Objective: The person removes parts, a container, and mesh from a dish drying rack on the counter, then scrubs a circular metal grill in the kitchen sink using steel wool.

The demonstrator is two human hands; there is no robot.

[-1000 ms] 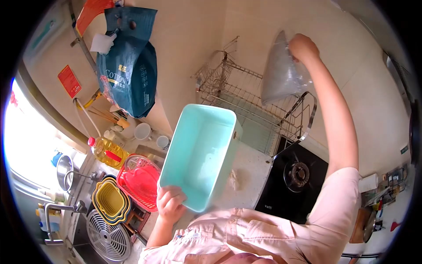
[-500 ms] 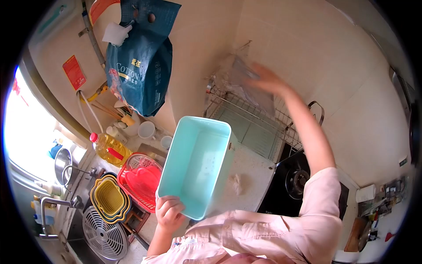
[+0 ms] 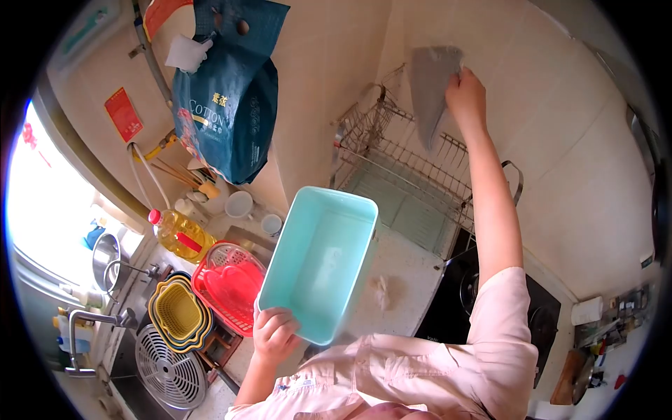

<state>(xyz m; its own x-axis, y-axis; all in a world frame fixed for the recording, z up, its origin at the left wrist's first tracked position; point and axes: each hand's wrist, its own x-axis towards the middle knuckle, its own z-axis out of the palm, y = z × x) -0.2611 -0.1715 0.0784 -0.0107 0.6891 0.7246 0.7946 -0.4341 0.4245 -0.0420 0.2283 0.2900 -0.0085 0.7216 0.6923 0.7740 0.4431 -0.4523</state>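
My left hand grips the near rim of an empty pale turquoise plastic tub, held tilted above the counter. My right hand is raised high against the tiled wall and holds a grey translucent plastic bag that hangs down over the wire dish rack. My right arm in a pink sleeve stretches up across the rack and the stove.
A black gas stove lies right of the rack. Left of the tub sit red baskets, yellow baskets, an oil bottle, cups and a sink tap. A blue bag hangs on the wall.
My right hand swung the plastic bag down toward the rack and has lifted it back up against the wall. The tub stayed almost still in my left hand.
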